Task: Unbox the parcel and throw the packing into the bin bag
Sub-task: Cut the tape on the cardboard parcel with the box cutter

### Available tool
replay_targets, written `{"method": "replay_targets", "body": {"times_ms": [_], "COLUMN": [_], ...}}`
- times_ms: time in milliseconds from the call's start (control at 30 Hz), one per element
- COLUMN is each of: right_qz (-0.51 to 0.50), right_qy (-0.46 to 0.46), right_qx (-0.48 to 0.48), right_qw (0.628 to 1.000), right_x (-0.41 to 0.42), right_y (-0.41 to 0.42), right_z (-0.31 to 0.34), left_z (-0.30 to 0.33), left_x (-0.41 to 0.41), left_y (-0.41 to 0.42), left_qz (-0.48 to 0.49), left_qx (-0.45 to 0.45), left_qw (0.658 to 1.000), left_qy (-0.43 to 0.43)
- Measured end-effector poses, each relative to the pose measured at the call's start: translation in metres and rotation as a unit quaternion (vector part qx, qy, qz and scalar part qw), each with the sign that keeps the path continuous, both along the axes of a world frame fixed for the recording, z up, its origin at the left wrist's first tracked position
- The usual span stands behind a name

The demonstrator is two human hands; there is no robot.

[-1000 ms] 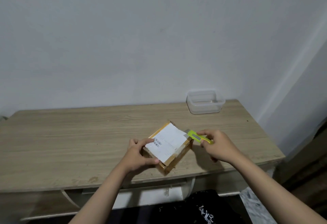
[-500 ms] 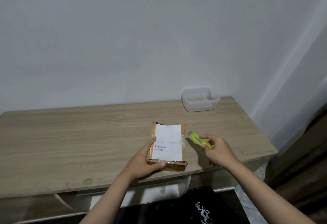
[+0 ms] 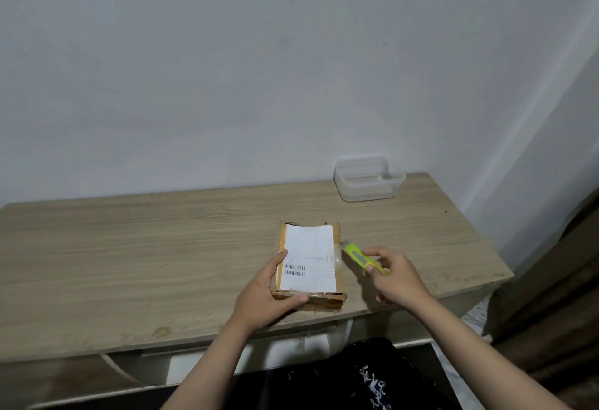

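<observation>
A small brown cardboard parcel (image 3: 311,260) with a white shipping label lies flat near the front edge of the wooden table (image 3: 129,254). My left hand (image 3: 264,296) grips the parcel's near left corner, thumb on the front edge and fingers on the left side. Just right of the parcel, my right hand (image 3: 393,275) holds a yellow-green utility knife (image 3: 358,255). The knife's tip points at the parcel's right edge and sits close to it. A black bag (image 3: 356,377) with white print shows below the table edge.
A clear plastic container (image 3: 368,179) stands at the back right of the table against the white wall. The table's right edge ends near a dark wooden panel (image 3: 557,296). A drawer front runs under the table's front edge.
The parcel was turned from a diagonal position to square with the table edge. The knife drew slightly away from the parcel's corner and now points at its right side.
</observation>
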State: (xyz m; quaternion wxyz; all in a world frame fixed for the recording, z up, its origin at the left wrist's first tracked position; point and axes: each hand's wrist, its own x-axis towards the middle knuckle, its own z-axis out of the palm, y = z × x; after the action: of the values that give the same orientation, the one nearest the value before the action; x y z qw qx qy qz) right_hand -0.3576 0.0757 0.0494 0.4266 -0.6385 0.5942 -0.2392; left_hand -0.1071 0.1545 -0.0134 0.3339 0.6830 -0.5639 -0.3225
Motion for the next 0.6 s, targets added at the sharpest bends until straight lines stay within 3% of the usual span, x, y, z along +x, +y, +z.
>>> {"method": "replay_targets", "body": {"times_ms": [600], "right_qz": [0.073], "right_qy": [0.032], "right_qx": [0.008], "right_qw": [0.997], "right_x": [-0.011], "right_y": [-0.002], "right_z": [0.006], "left_z": [-0.002], "left_x": [-0.002], "left_y": [0.001], "left_qz": [0.017], "left_qx": [-0.013], "left_qw": [1.0], "left_qy": [0.005]}}
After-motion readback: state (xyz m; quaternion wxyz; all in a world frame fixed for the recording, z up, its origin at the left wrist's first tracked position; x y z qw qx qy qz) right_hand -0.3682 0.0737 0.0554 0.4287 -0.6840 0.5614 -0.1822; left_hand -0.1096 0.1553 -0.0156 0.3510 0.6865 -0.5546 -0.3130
